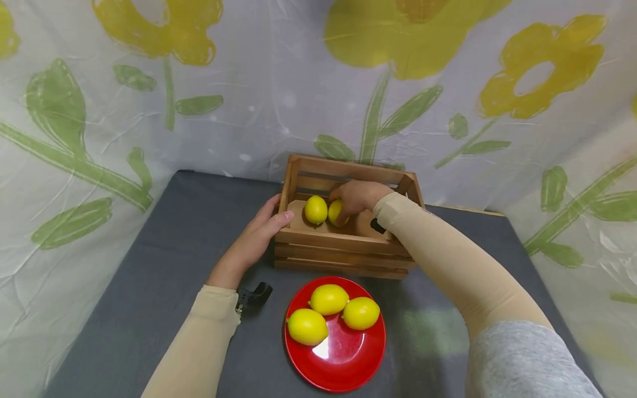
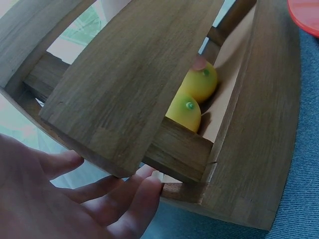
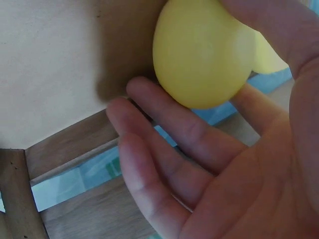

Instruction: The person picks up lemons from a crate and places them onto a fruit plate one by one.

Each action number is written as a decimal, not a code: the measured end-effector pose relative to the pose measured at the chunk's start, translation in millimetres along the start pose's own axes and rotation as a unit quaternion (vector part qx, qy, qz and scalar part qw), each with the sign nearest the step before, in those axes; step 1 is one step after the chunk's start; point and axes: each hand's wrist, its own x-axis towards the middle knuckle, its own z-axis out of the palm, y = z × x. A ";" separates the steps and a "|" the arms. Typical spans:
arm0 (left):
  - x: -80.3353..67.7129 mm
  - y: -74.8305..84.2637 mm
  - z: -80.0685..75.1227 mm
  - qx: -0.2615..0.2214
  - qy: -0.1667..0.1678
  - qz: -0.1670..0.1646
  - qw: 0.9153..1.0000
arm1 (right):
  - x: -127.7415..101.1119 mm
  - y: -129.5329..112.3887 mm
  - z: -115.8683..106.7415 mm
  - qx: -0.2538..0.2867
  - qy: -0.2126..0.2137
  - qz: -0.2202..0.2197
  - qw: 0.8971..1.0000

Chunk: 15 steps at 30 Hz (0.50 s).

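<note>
A slatted wooden crate [image 1: 343,240] stands near the back of the dark table, with two yellow lemons inside. My left hand [image 1: 259,229] holds the crate's left end, the thumb at its front corner and the fingers along the end slats [image 2: 114,99]. Inside the crate, my right hand [image 1: 360,197] grips one lemon [image 3: 202,55], the thumb over it and fingers beneath. The other lemon [image 1: 316,210] lies just left of it on the crate floor. In the head view the hand partly covers the gripped lemon.
A round red plate [image 1: 343,370] sits in front of the crate with three lemons on it, one of them the left lemon [image 1: 307,326]. Behind the table [image 1: 164,249] hangs a pale curtain [image 1: 269,83] printed with yellow flowers.
</note>
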 end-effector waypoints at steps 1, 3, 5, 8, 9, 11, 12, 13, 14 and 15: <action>0.4 -0.4 0.2 0.002 -0.001 0.000 1.000 | 0.3 0.2 0.4 -0.001 0.000 -0.002 1.000; 1.1 -1.2 0.6 0.005 -0.001 -0.001 1.000 | 0.6 0.2 1.0 -0.005 0.000 -0.008 1.000; 1.7 -1.7 1.3 0.007 -0.001 -0.003 1.000 | 0.6 0.1 1.3 -0.010 0.002 -0.011 1.000; 1.7 -1.9 2.5 0.007 0.000 -0.007 1.000 | -0.8 -0.6 2.3 -0.010 0.007 -0.011 1.000; 1.4 -2.0 2.8 0.005 0.000 -0.008 1.000 | -1.6 -0.6 2.7 -0.008 0.009 -0.010 1.000; 0.8 -2.2 3.7 0.001 -0.001 -0.009 1.000 | -3.8 -1.0 2.9 -0.006 0.012 -0.007 1.000; 1.0 -2.4 4.3 0.001 -0.004 -0.008 1.000 | -5.7 -0.5 2.9 -0.006 0.013 -0.004 1.000; 1.2 -2.4 4.9 0.000 -0.006 -0.007 1.000 | -8.0 0.0 2.4 -0.005 0.014 -0.002 1.000; 1.6 -2.4 5.4 -0.001 -0.008 -0.006 1.000 | -10.5 0.6 1.3 -0.004 0.015 0.000 1.000; 2.0 -2.5 5.8 -0.001 -0.009 -0.006 1.000 | -13.2 1.1 -0.2 0.000 0.017 0.004 1.000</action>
